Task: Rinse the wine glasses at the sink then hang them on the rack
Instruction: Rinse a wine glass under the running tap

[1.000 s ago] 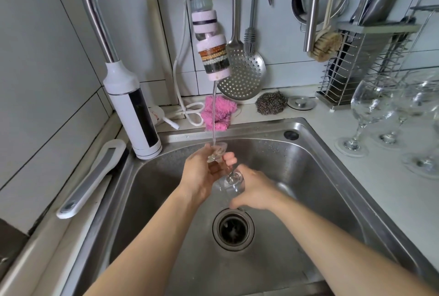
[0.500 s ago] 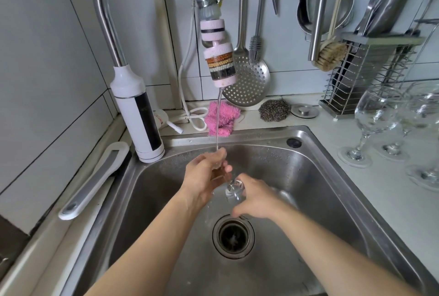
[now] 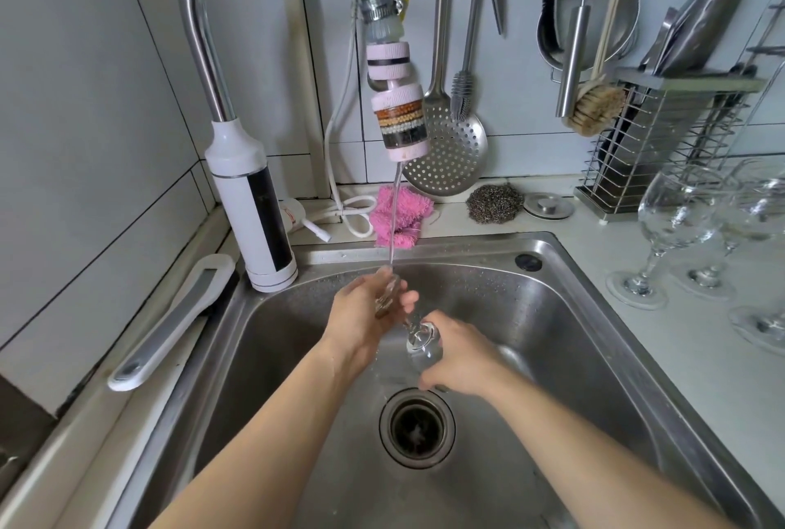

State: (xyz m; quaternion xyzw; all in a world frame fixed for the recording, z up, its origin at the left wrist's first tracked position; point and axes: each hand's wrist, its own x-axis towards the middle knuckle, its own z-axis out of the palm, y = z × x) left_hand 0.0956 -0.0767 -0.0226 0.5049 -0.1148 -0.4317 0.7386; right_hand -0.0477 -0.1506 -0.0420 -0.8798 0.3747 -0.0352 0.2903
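A clear wine glass (image 3: pixel 420 343) is tilted over the steel sink (image 3: pixel 573 316), foot up and bowl down. My left hand (image 3: pixel 361 320) grips its foot, right where the thin stream of water from the tap's pink filter head (image 3: pixel 397 112) lands. My right hand (image 3: pixel 461 363) curls round the bowl just above the drain (image 3: pixel 417 426). Several other wine glasses (image 3: pixel 675 222) stand upright on the counter to the right of the sink.
A white tap base (image 3: pixel 250 210) stands at the sink's back left corner. A pink cloth (image 3: pixel 401 216), a steel scourer (image 3: pixel 495 203) and a sink plug (image 3: pixel 548 205) lie behind the basin. A wire utensil rack (image 3: pixel 662 146) and hanging utensils fill the back right.
Both hands and the glass stay under the stream with only small turning. The view has tilted up a little, so the tap and wall sit lower in frame.
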